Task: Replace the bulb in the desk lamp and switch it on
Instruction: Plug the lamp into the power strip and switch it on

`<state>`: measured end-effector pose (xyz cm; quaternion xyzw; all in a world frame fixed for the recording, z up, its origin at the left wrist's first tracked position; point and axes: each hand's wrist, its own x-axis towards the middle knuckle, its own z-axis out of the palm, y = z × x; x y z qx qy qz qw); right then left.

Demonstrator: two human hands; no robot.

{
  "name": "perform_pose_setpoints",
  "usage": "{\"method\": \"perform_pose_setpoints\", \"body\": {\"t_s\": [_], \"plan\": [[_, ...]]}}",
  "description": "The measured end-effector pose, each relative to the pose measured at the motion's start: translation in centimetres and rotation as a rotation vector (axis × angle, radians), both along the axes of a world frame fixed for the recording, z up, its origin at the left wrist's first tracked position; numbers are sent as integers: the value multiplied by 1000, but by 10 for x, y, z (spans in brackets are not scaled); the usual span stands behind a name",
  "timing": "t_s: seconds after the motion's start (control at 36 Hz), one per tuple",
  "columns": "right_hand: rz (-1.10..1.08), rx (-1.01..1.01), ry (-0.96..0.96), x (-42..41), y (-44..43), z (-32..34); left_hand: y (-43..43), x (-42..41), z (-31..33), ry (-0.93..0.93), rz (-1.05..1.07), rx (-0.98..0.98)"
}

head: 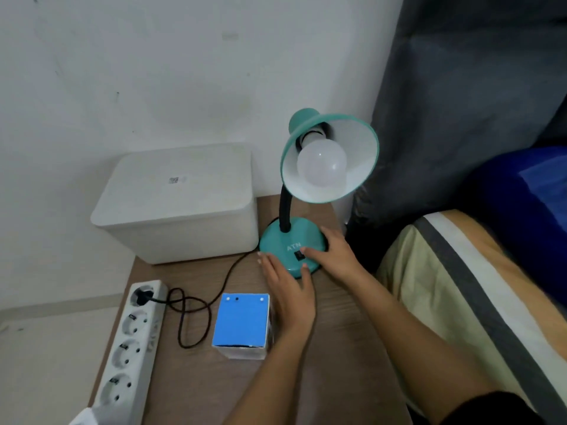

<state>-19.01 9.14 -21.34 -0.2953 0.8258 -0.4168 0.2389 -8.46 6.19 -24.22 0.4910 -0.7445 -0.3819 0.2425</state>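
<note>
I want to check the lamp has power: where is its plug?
Head view, lower left: the plug sits in the far-end socket of the power strip, left of the blue box.

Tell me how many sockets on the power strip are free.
3. On the power strip, below the far socket holding the plug: second socket, third socket, and fourth socket nearest the camera. The strip runs past the frame edge, so more may be hidden.

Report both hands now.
Left hand: open, fingers straight, thumb touching the lamp base.
Right hand: open, resting on the lamp base, thumb by its switch.
</note>
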Motion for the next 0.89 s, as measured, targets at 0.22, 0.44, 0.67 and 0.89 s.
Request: {"method": "perform_pose_setpoints", "body": {"t_s": [0.22, 0.44, 0.67, 0.89], "plan": [[-46, -48, 41, 4, -4, -11, 2, -1, -5, -62, -12, -40], [-87, -127, -30, 5, -6, -9, 1, 4, -2, -69, -26, -44], [-117, -161, -29, 7, -8, -9, 1, 3, -7, -53, -14, -44], [-135, -80, -44, 5, -16, -7, 1, 2, -11, -49, -11, -65]]}}
